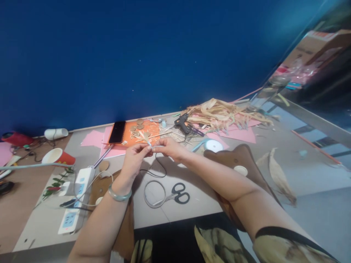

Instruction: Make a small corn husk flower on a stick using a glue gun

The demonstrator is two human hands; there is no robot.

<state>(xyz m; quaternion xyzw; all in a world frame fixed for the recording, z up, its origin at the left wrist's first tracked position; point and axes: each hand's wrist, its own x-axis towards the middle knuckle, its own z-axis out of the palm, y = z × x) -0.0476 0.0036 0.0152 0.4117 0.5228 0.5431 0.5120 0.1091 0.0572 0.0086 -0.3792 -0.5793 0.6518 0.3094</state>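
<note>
My left hand (134, 159) and my right hand (170, 149) meet over the middle of the table, fingertips pinched together. Between them is a small pale husk piece (145, 137) with light blue ribbon at its lower end. The left fingers grip its base, while the right ones pinch the ribbon close beside it. Just right of my right hand lies a white spool (214, 145) of light blue ribbon. Behind the hands is an orange sheet (155, 128) with round wooden slices and scraps. A black glue gun (183, 124) rests behind my right hand. Black-handled scissors (179, 193) lie below.
Dried corn husks (216, 111) are heaped at the back right. A phone (117, 132) sits back left. A power strip (76, 201) with cables and a red paper cup (61, 157) stand left. Brown cushions (238, 157) lie under both forearms. A blue wall (153, 54) closes the back.
</note>
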